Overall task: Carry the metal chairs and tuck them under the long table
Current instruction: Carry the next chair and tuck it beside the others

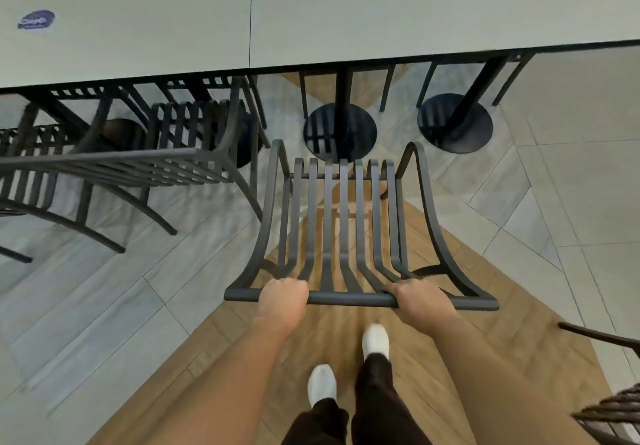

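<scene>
While my left hand and right hand wrap the top rail of a rigid, probably weighty metal chair, its seat points at twelve o'clock toward the long table.

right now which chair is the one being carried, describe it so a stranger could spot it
Start at the long pale table across the top, then drop to the round black base under its middle. The dark slatted metal chair sits just in front of that base. Unlike the chair to its left, it has the left hand and right hand closed on its top bar.
</scene>
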